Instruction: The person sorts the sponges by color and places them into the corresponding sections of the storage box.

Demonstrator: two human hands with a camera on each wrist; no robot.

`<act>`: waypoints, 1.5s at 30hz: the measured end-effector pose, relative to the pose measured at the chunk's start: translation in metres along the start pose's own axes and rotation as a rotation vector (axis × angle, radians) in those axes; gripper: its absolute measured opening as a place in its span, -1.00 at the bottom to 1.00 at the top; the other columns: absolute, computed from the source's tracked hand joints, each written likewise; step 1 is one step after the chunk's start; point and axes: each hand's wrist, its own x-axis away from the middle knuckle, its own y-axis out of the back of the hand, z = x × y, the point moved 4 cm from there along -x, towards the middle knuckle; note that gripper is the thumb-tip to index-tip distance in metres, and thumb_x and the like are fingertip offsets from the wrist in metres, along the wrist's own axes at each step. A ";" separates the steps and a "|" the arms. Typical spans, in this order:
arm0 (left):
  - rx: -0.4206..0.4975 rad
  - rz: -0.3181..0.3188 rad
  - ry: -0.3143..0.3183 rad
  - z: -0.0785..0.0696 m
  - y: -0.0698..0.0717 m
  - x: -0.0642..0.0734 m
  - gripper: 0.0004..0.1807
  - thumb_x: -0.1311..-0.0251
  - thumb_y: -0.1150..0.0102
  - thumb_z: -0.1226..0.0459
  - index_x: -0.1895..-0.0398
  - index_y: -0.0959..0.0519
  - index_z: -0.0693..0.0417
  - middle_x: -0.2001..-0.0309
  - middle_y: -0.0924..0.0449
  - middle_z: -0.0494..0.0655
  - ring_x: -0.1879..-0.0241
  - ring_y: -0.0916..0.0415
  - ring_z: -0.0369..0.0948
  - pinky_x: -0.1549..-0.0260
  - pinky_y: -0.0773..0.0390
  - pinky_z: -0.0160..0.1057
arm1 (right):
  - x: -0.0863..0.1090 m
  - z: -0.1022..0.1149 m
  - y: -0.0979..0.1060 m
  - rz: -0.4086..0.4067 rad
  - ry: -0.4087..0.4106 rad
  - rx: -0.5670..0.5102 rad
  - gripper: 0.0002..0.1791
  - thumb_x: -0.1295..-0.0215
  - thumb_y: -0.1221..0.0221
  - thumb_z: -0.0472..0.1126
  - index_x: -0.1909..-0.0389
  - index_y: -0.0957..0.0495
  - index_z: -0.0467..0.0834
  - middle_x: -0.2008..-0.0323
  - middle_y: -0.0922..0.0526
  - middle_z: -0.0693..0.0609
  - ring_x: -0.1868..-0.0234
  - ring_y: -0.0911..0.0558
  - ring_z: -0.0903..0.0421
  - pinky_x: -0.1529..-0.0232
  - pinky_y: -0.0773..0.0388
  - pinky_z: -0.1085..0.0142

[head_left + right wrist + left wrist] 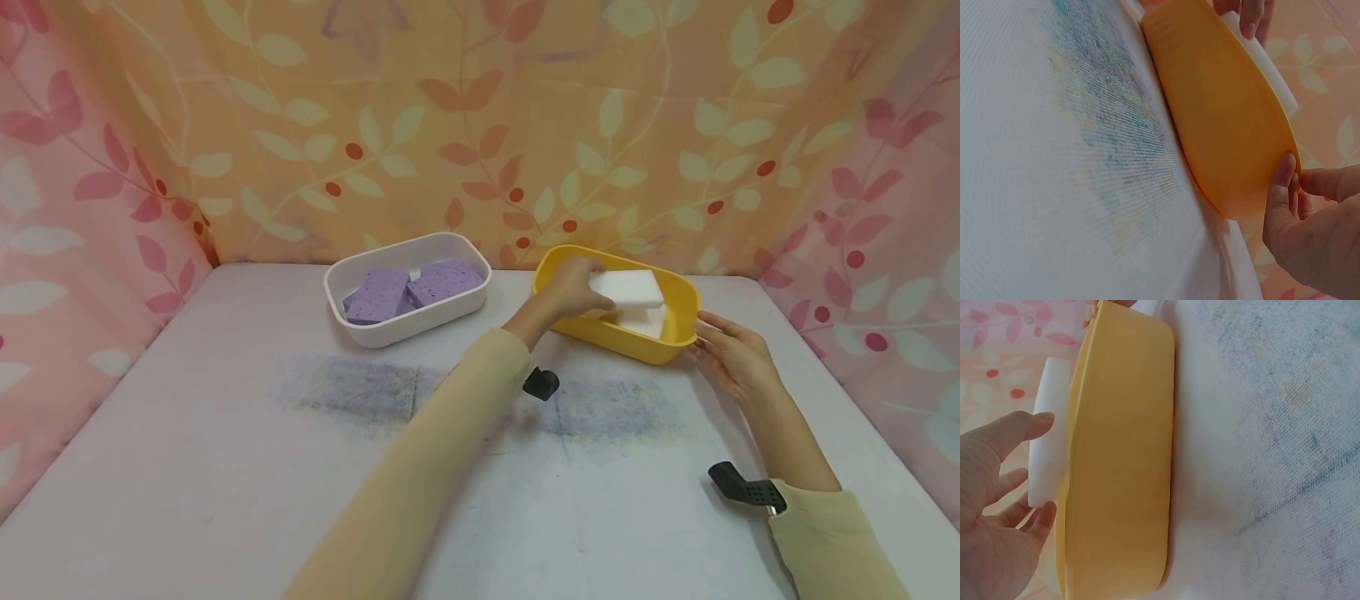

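Note:
My left hand [572,287] grips a white sponge block [630,287] at its left end, over the yellow tub [611,337]. In the left wrist view, the thumb lies on one face of the sponge block [1049,440] and the other fingers are around its lower end. Beneath it, another white block [645,322] lies inside the tub. At the tub's right end, my right hand [738,354] pinches the rim; the right wrist view shows its fingers [1282,175] against the tub wall [1216,112].
To the left stands a white tub [431,315] with several purple sponges [378,296] in it. Both tubs are near the back edge of the white-covered table [187,467], before a floral curtain [480,125]. A bluish stain [352,387] marks the cloth.

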 end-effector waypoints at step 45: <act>0.212 -0.115 -0.003 0.044 0.018 0.041 -0.38 -0.38 -0.37 0.26 -0.43 -0.47 0.29 -0.40 -0.47 0.23 -0.36 -0.44 0.15 -0.40 -0.48 -0.03 | 0.004 0.000 0.000 0.008 -0.011 0.020 -0.78 -0.48 -0.26 -0.36 0.31 -0.75 0.01 0.34 -0.72 0.13 0.31 -0.71 0.22 0.25 -0.75 0.44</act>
